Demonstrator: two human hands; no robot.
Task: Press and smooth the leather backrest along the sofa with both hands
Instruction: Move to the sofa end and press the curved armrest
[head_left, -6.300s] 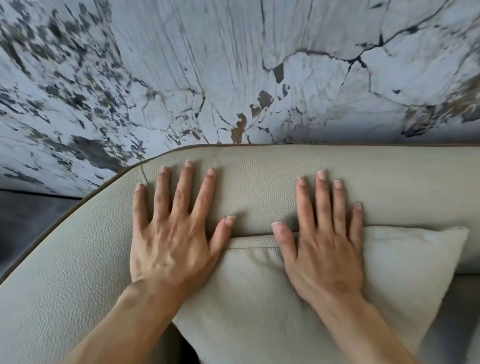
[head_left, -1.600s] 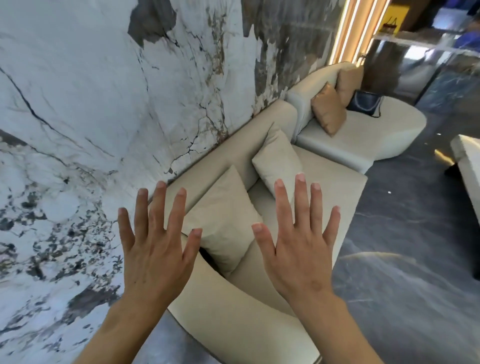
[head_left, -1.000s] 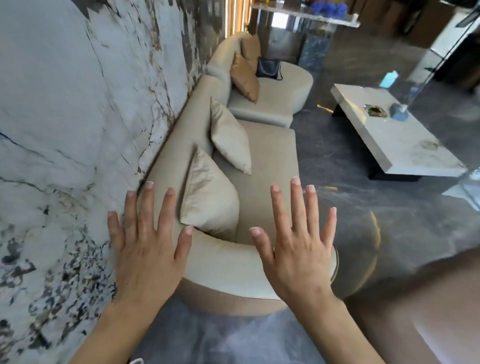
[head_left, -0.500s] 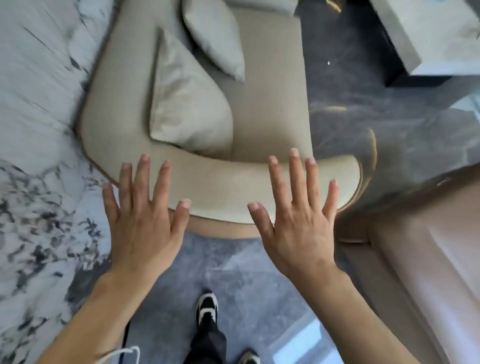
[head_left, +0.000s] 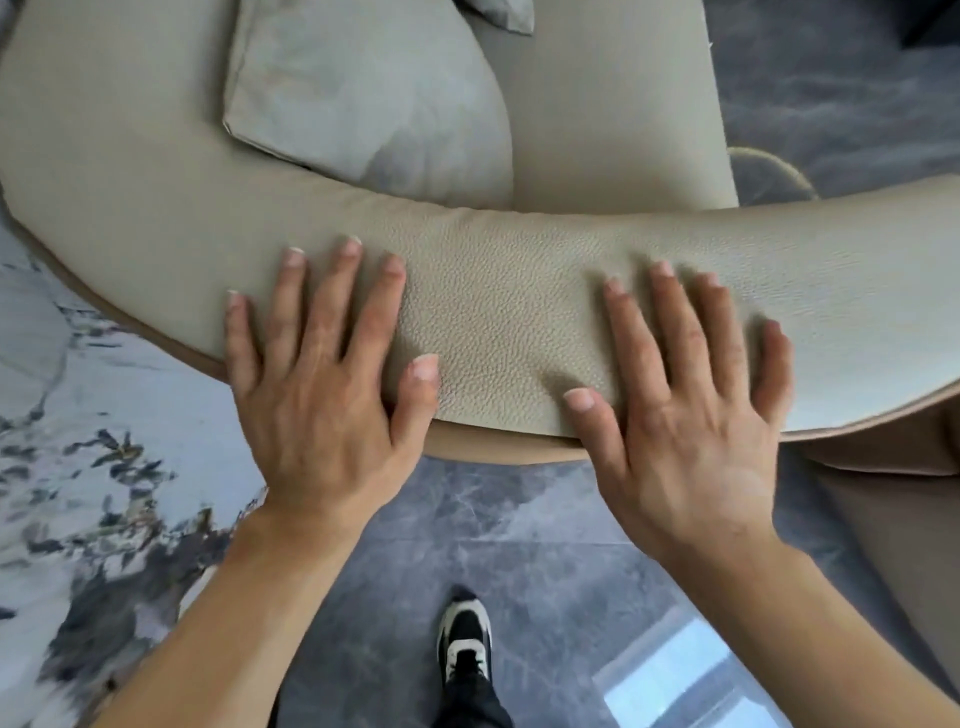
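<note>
Both hands flat, fingers spread: left hand & right hand on backrest; cushion behind, shoe below

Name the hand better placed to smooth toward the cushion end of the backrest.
Left hand: it lies flat on the backrest, nearest below the cushion; the right hand is farther along.

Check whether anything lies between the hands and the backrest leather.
Nothing visible does. The left hand and right hand lie flat on the bare backrest; the cushion sits beyond it on the seat.
</note>
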